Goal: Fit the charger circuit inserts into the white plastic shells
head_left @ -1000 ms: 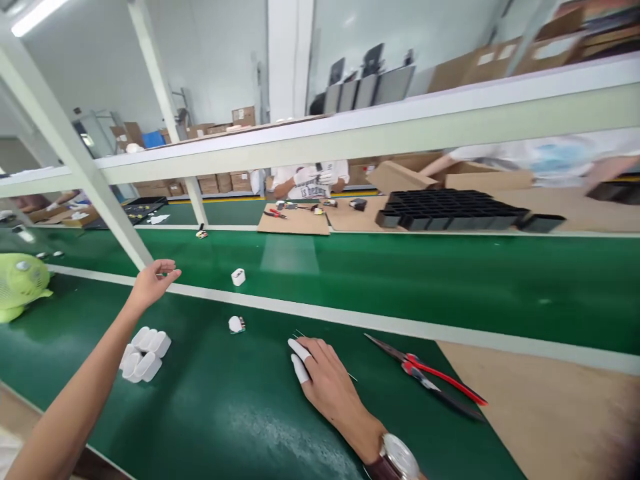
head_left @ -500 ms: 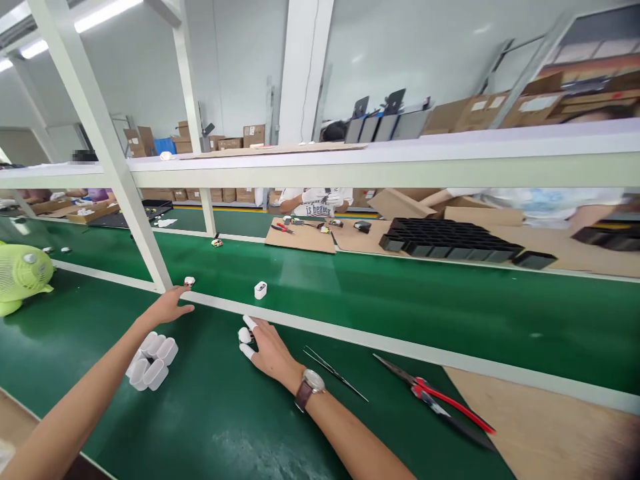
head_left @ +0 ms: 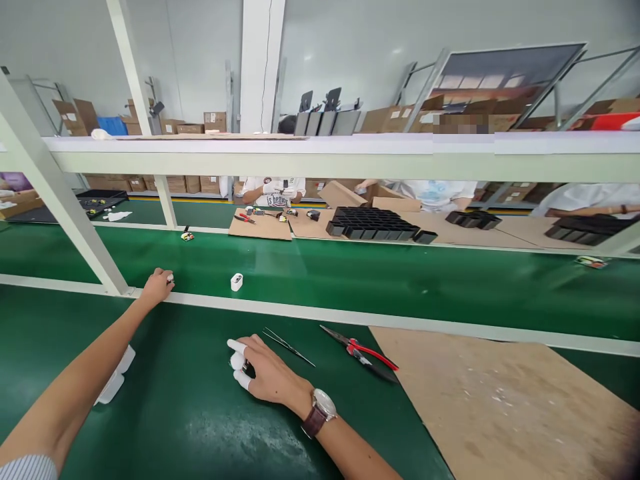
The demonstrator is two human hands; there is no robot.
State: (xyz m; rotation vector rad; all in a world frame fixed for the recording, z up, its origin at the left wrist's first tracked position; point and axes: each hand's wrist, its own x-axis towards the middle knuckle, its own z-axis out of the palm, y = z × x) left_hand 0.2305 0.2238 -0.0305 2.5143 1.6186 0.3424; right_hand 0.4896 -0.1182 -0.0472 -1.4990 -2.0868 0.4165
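Note:
My left hand [head_left: 157, 286] reaches over the white divider rail. Its fingers are closed on a small white part [head_left: 171, 279] at the near edge of the green belt, mostly hidden by the hand. Nearer to me, my right hand [head_left: 267, 368] wears white finger cots on thumb and forefinger. Between those two fingertips it holds a small round white part [head_left: 237, 361] with something dark behind it. On the belt stands a white oval case [head_left: 237, 282]. Partly behind my left forearm are white plastic cups [head_left: 111, 387]. Tweezers [head_left: 290, 347] lie beyond my right hand.
Red-and-black long-nose pliers [head_left: 359, 351] lie right of the tweezers, touching a brown board [head_left: 480, 393]. A slanting white post [head_left: 65, 207] rises beside my left hand, under a long shelf [head_left: 280, 163]. Black trays [head_left: 373, 223] and co-workers are across the belt.
My left hand has gone from open beside the small white part to closed on it. My right hand has drawn nearer to me with the round part. The view has turned right.

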